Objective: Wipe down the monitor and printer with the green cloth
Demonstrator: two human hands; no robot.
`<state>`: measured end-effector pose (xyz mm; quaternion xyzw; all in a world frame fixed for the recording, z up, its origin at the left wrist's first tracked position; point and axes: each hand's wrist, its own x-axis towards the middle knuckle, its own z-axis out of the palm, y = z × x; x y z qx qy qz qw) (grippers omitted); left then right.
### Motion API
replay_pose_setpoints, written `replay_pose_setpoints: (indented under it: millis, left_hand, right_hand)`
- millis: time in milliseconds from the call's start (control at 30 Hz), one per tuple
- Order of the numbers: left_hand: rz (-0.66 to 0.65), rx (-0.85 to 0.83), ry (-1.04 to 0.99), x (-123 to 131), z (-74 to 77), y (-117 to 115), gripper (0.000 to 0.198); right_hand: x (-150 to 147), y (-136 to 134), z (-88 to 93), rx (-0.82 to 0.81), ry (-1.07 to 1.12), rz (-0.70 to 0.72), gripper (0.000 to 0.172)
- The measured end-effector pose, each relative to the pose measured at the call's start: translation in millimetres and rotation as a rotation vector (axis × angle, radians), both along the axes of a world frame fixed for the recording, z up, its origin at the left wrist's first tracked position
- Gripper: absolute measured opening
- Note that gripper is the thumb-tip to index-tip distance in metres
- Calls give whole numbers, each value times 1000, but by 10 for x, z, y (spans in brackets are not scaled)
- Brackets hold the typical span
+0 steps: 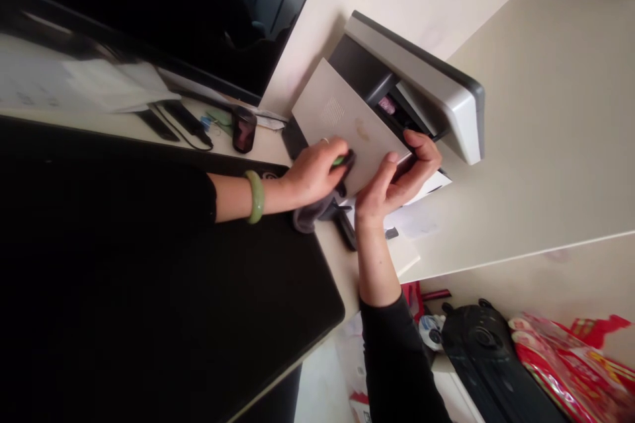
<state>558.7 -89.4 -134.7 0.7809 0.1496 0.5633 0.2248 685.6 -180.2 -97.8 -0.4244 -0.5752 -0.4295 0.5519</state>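
A white printer [347, 122] stands tilted in this view, its grey-edged top unit [426, 79] raised over a dark interior. My left hand [320, 172], with a green bangle [255, 197] on its wrist, is closed against the printer's pale panel. In its fingers is a small dark and green object [340, 160], mostly hidden, whose kind I cannot make out. My right hand [399, 178] grips the edge of the panel, thumb on its outer face and fingers curled at the opening. A crumpled dark grey item [312, 213] lies just below my left hand.
A large black monitor [149, 6] stands at upper left, and a black desk mat [198, 291] covers the desk. Cables, papers and a dark glossy object [244, 129] lie between them. At lower right are a black case [491, 350] and red packages [560, 363].
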Motion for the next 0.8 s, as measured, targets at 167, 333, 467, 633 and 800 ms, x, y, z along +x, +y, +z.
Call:
replay_pose_setpoints:
  millis: [167,333,467,633,800]
  left_hand:
    - [89,-61,-12,97,-2,-67,20]
    - [69,-74,25,96,-28,-124,17]
    - [45,-29,49,40,-3,-40,20]
    - [28,-23,13,7,20,22,16]
    - [3,51,20,-14,39,50,18]
  right_hand:
    - [-33,-7,3,9,18,-15,34]
    - [-46,-5,8,13,16,-59,35]
    - [-40,-18,20,17,-11,-36,32]
    - [-29,-40,22,-11,-3,15,30]
    - [-38,-44,8,-30,24,-1,32]
